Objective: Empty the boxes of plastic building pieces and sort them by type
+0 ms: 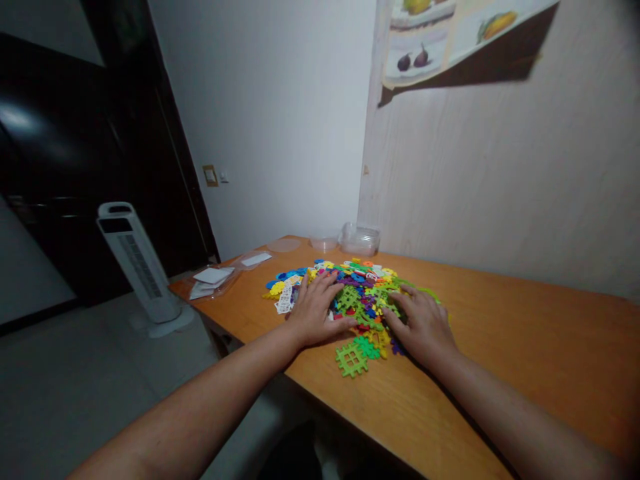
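Observation:
A heap of colourful plastic interlocking pieces [350, 297] lies on the wooden table [500, 333]. My left hand [316, 310] rests on the heap's left side, palm down with fingers spread. On the right side, my right hand [421, 325] lies against the pieces, its fingers apart and slightly bent. Between the hands, green lattice pieces show on top. One square green lattice piece [351, 360] lies at the near edge of the heap, beside a teal-green snowflake-shaped piece [367, 347]. White printed cards [285, 299] stick out left of my left hand.
Clear plastic containers [360, 240] stand at the table's back edge by the wall. Clear packets with white paper [213, 277] lie at the left corner, near a round translucent lid [283, 245]. A white tower fan [140, 267] stands on the floor at left.

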Action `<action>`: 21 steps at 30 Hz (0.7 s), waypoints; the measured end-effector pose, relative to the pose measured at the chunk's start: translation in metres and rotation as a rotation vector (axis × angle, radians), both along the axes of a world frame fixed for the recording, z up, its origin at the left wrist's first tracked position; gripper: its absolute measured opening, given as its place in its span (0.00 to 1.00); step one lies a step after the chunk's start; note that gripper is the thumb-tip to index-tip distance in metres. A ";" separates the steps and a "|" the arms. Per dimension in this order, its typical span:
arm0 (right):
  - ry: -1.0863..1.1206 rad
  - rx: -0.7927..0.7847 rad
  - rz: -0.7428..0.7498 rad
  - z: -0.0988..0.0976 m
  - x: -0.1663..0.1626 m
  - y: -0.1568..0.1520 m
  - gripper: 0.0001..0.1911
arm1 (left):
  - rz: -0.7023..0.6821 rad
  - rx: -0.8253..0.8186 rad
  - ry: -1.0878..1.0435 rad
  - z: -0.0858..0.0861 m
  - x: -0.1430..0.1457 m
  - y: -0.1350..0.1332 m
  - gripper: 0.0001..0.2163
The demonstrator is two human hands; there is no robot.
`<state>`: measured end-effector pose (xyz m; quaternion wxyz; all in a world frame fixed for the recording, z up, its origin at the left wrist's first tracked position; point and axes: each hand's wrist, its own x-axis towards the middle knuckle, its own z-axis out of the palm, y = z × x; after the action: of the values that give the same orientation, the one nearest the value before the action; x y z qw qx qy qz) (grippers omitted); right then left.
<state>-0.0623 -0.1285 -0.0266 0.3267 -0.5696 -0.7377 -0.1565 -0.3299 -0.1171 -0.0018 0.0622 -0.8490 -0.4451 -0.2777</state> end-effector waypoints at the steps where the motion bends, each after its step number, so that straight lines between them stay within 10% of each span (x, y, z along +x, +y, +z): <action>1: 0.009 0.006 -0.019 0.000 0.001 0.000 0.19 | 0.013 0.023 -0.008 -0.001 0.000 0.001 0.37; 8: -0.025 0.167 0.315 0.023 -0.016 -0.027 0.16 | 0.036 0.128 -0.047 -0.007 -0.003 0.006 0.26; 13: -0.186 -0.037 0.695 0.032 -0.039 -0.056 0.29 | 0.019 0.172 -0.059 -0.008 -0.007 0.008 0.20; 21: -0.246 -0.086 0.649 0.024 -0.047 -0.051 0.15 | 0.012 0.214 -0.074 -0.012 -0.013 0.014 0.17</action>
<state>-0.1089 -0.1797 -0.0030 0.2438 -0.2958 -0.9201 -0.0806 -0.3425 -0.1031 -0.0136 0.1378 -0.8240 -0.4201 -0.3544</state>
